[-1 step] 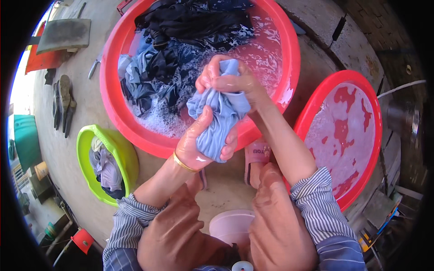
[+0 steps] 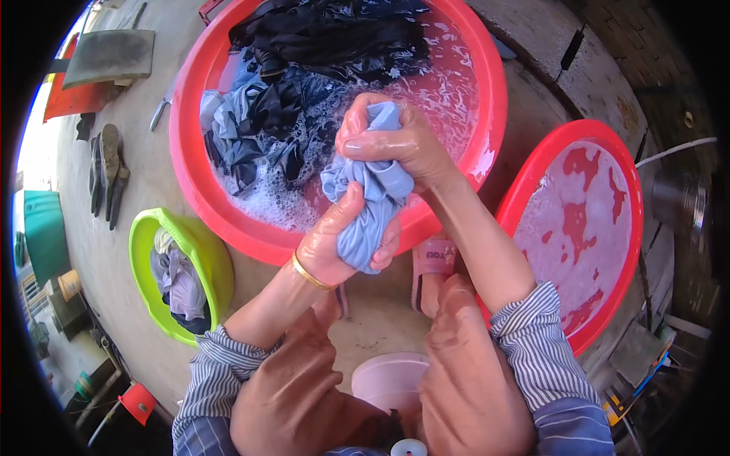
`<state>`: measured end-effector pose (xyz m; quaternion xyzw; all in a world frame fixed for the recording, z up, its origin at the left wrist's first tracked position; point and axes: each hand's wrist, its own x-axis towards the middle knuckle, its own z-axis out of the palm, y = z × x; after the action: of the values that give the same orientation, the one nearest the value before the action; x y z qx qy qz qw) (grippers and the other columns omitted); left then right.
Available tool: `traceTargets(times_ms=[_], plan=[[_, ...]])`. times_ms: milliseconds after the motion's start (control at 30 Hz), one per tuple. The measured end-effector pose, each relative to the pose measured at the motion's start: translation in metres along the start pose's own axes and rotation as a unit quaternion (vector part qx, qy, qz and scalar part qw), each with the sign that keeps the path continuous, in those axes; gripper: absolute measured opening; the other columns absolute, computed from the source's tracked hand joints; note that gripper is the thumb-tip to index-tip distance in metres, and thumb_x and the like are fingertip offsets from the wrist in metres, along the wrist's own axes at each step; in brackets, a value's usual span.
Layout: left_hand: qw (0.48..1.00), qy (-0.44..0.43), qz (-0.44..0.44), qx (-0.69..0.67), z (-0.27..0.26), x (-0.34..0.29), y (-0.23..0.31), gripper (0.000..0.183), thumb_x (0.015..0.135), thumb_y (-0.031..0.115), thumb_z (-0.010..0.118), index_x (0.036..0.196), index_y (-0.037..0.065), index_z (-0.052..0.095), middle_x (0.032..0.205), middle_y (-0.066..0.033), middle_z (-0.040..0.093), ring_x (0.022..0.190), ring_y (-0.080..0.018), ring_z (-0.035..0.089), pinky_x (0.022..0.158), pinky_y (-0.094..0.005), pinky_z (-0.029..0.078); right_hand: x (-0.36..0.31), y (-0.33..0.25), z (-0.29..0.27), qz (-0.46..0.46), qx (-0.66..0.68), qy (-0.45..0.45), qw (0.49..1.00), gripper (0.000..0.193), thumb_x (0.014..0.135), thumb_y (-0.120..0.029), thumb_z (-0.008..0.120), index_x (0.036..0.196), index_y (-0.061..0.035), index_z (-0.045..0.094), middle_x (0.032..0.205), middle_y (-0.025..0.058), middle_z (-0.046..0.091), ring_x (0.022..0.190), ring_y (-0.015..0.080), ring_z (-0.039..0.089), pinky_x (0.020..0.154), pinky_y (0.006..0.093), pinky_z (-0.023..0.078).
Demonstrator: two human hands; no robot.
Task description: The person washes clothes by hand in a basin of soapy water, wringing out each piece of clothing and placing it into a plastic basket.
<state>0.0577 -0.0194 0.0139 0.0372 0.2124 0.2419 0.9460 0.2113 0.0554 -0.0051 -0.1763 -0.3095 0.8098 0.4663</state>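
A wet light-blue cloth garment (image 2: 371, 197) is bunched between my two hands, over the near rim of a large red tub (image 2: 199, 199). My left hand (image 2: 334, 235) grips its lower end, thumb on top, with a gold bangle on the wrist. Higher up, my right hand (image 2: 391, 144) is wrapped around the other end, thumb laid across the folds. Soaking in the tub's sudsy water are dark clothes (image 2: 327, 42) at the far side and pale-blue clothes (image 2: 232, 110) at the left.
At the left stands a lime-green basin (image 2: 222, 266) with crumpled clothes (image 2: 179, 277) in it. A second red tub (image 2: 637, 228) of foamy water is at the right. Dark gloves (image 2: 109, 171) lie on the concrete floor. A pale pink bucket-like object (image 2: 389, 376) sits between my knees.
My right hand has closed further over the upper end of the garment, and the cloth is more tightly bunched and twisted. My left hand has hardly moved.
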Motion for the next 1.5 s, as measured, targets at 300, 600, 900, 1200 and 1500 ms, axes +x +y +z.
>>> traceTargets(times_ms=[300, 600, 900, 1200, 1500], plan=[[0.826, 0.207, 0.124, 0.509, -0.027, 0.015, -0.013, 0.038, 0.08, 0.028, 0.069, 0.106, 0.003, 0.058, 0.099, -0.0071, 0.063, 0.088, -0.0198, 0.061, 0.075, -0.0353, 0.048, -0.002, 0.036, -0.004, -0.009, -0.411, 0.168, 0.896, 0.024, 0.074, -0.013, 0.071, 0.094, -0.0028, 0.061, 0.079, 0.0002, 0.059, 0.068, 0.0079, 0.056, 0.06, 0.0247, 0.044], [0.467, 0.298, -0.031, 0.832, -0.054, -0.008, 0.013, 0.029, 0.077, 0.032, 0.061, 0.089, 0.006, 0.062, 0.084, -0.0181, 0.066, 0.078, -0.0359, 0.064, 0.073, -0.0458, 0.049, 0.018, 0.081, 0.008, 0.087, -0.546, 0.206, 0.808, 0.024, 0.073, -0.011, 0.064, 0.095, -0.0028, 0.059, 0.079, 0.0126, 0.06, 0.07, 0.018, 0.057, 0.064, 0.0314, 0.045], [0.822, 0.46, 0.194, 0.273, -0.049, -0.213, 0.072, 0.019, 0.083, 0.024, 0.057, 0.082, 0.004, 0.057, 0.062, -0.0045, 0.054, 0.045, -0.012, 0.049, 0.038, -0.0242, 0.037, 0.106, 0.086, 0.058, 0.179, -0.233, -0.082, 0.952, 0.071, 0.079, -0.042, 0.071, 0.13, 0.0002, 0.044, 0.113, 0.0103, 0.056, 0.11, 0.0163, 0.05, 0.095, 0.0279, 0.038], [0.76, 0.478, 0.436, -0.063, -0.11, -0.36, 0.081, 0.058, 0.09, 0.049, 0.052, 0.118, -0.001, 0.047, 0.1, -0.0204, 0.062, 0.084, -0.0282, 0.064, 0.073, -0.036, 0.054, 0.14, 0.125, -0.019, -0.001, -0.862, -0.008, 0.508, 0.031, 0.074, -0.016, 0.064, 0.104, -0.0089, 0.06, 0.104, 0.0108, 0.06, 0.107, 0.029, 0.051, 0.086, 0.0519, 0.039], [0.85, 0.353, 0.344, 0.184, -0.07, -0.226, 0.094, 0.052, 0.092, 0.029, 0.054, 0.129, -0.004, 0.04, 0.115, -0.0242, 0.057, 0.099, -0.0312, 0.062, 0.089, -0.0395, 0.049, 0.004, 0.033, -0.024, 0.163, -0.631, 0.009, 0.759, 0.019, 0.075, -0.01, 0.063, 0.091, -0.0003, 0.062, 0.071, 0.0136, 0.061, 0.067, 0.0217, 0.061, 0.062, 0.0329, 0.045]])
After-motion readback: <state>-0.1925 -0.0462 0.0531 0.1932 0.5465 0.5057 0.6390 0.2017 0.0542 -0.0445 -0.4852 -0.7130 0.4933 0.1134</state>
